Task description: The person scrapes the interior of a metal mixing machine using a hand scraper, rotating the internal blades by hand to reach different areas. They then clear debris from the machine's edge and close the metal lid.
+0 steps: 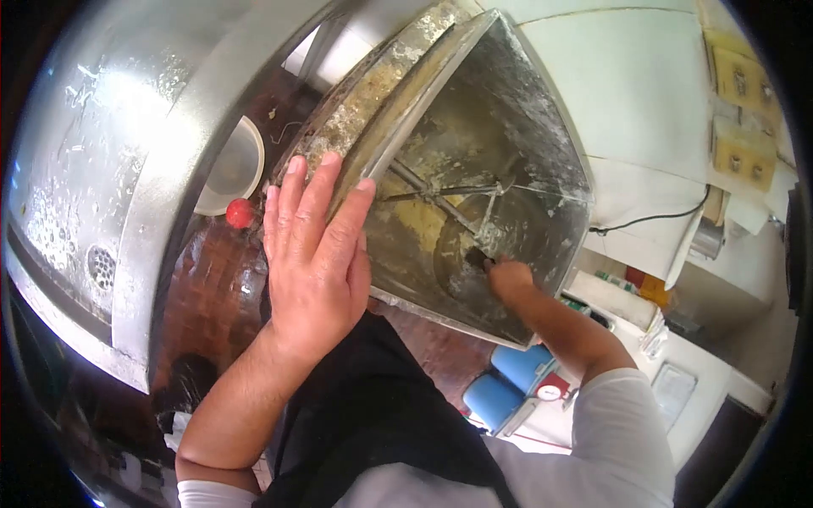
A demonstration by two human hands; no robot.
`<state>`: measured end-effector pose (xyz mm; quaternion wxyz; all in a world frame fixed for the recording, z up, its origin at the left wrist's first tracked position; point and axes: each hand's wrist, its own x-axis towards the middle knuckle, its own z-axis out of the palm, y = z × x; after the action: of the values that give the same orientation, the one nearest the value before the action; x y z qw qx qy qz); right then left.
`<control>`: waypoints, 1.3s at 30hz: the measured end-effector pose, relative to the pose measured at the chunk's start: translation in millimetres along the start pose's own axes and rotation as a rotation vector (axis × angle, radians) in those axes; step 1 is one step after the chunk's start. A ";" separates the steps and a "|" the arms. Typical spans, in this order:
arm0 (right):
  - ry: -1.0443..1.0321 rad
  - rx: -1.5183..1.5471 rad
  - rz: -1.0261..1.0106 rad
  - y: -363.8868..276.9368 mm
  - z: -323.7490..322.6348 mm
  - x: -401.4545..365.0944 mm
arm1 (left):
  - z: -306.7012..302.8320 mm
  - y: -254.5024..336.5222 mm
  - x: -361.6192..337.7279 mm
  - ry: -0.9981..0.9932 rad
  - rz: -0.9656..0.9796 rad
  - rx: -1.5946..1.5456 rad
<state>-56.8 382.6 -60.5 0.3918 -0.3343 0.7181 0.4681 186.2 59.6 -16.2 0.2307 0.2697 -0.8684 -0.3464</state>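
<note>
A deep metal tub [525, 118], stained and smeared with pale residue, opens in front of me. Metal bars [432, 196] cross inside it, and dirty liquid or wet grime lies around them. My left hand [313, 245] has its fingers stretched out flat, by the tub's left rim; whether the palm presses on it is hidden. Down inside the tub, near its right wall, my right hand [511, 279] is closed around a small dark object [478, 258]. Most of that object is hidden, so its kind cannot be made out.
A wet steel sink [135, 195] with a drain stands at the left. Between sink and tub are a round pale container [233, 169] and a red ball-shaped knob [240, 213]. Blue chairs [494, 402] and a white counter [703, 372] lie at the right. Wall switches [745, 157] and a black cable [652, 218] are on the tiled wall.
</note>
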 end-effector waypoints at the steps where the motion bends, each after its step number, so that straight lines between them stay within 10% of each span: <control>1: -0.012 0.007 -0.005 -2.4 -4.4 -6.5 | 0.3 -0.2 -0.3 -0.004 0.009 -0.013; 13: -0.127 0.286 0.359 -45.4 17.2 115.3 | 3.1 -5.4 1.0 0.035 0.007 -0.110; 19: -0.044 -0.049 0.099 -48.8 2.6 58.5 | -0.5 -6.9 0.6 -0.013 0.022 -0.152; 39: -0.090 0.098 0.285 -58.7 -15.6 64.5 | -0.7 -8.5 0.3 0.002 -0.005 -0.213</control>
<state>-41.3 340.8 -137.1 0.3693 -0.1882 0.7618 0.4979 189.0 53.9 -21.9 0.2580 0.2462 -0.8256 -0.4373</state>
